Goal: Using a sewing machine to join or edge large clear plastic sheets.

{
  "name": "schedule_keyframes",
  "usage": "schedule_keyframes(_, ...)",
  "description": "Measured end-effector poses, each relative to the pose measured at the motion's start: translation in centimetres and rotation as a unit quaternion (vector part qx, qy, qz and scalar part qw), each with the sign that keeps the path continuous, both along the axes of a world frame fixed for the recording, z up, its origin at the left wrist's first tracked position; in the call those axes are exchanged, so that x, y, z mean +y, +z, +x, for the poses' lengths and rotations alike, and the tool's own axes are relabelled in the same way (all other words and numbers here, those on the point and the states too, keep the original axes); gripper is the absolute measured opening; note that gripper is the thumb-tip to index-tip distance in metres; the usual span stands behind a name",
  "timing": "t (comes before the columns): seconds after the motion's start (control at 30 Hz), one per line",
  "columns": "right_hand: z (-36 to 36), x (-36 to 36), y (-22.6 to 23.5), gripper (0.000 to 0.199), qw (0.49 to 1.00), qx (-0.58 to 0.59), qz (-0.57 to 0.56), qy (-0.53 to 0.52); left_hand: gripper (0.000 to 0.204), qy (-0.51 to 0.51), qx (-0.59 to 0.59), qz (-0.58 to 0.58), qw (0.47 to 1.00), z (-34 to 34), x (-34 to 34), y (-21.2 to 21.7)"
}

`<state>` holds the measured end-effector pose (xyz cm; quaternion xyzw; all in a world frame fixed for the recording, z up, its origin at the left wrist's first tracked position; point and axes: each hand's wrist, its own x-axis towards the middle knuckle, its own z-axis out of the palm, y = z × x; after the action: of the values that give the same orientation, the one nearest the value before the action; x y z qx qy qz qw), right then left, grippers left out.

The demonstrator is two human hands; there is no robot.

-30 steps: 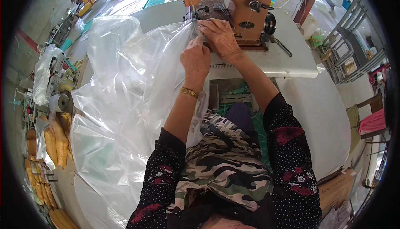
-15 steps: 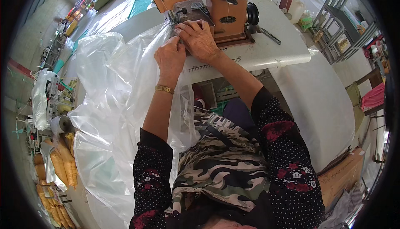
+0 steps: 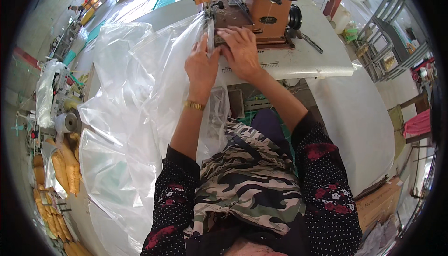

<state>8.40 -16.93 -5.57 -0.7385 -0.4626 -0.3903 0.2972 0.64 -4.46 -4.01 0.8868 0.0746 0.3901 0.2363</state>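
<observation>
An orange-brown sewing machine (image 3: 263,11) stands at the far side of a pale table. A large sheet of clear plastic (image 3: 135,93) spreads over the left side, its narrow folded edge running up to the needle area. My left hand (image 3: 202,67) is closed on that edge just in front of the needle, with thumb and forefinger either side of it. Beside it my right hand (image 3: 242,53) lies over the machine bed. Its fingers are stretched out and slightly apart, and its thumb comes close to the left thumb. The plastic under the fingertips is partly hidden.
The pale table's (image 3: 322,65) front edge curves near my right forearm. A metal tool (image 3: 310,41) lies right of the machine. Metal chairs (image 3: 396,37) stand at far right, a cardboard box (image 3: 380,204) at lower right. At left are a plastic roll (image 3: 67,122) and yellow-brown bundles (image 3: 65,169).
The view has shifted, so the machine sits farther right and higher. My right fingers, bunched at the plastic's edge before, have moved right and spread over the bed. My left hand stays on the edge.
</observation>
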Motion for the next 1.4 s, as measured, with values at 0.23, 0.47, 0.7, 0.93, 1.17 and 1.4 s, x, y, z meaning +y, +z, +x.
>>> schedule_keyframes(0.23, -11.7, -2.9, -4.6, 0.036, 0.922, 0.373, 0.077, 0.068, 0.044, 0.013, 0.014, 0.034, 0.999, -11.4, -1.9, -4.5)
schedule_keyframes(0.47, -15.3, -3.9, -10.3, 0.016, 0.911, 0.405, 0.063, 0.050, 0.042, 0.009, 0.128, 0.016, 0.992, -18.5, -0.9, -6.5)
schedule_keyframes(0.7, -17.3, -5.0, -7.0, 0.009, 0.909, 0.373, 0.031, 0.181, 0.041, 0.025, 0.130, -0.028, 0.991, -18.1, -1.0, -6.0)
schedule_keyframes(0.93, -19.4, -3.7, -3.7, 0.010, 0.907, 0.387, -0.032, 0.165, 0.032, 0.081, 0.089, 0.086, 0.989, -17.6, -0.2, -3.5)
schedule_keyframes(1.17, -19.2, -3.3, -2.8, 0.010, 0.922, 0.341, -0.023, 0.179, 0.019, 0.002, 0.094, 0.073, 0.993, -18.9, -0.5, -1.4)
schedule_keyframes(1.4, -18.7, -3.1, -0.6, 0.009, 0.948, 0.245, -0.060, 0.196, 0.016, -0.142, 0.146, -0.252, 0.946, -18.7, -1.4, -0.3)
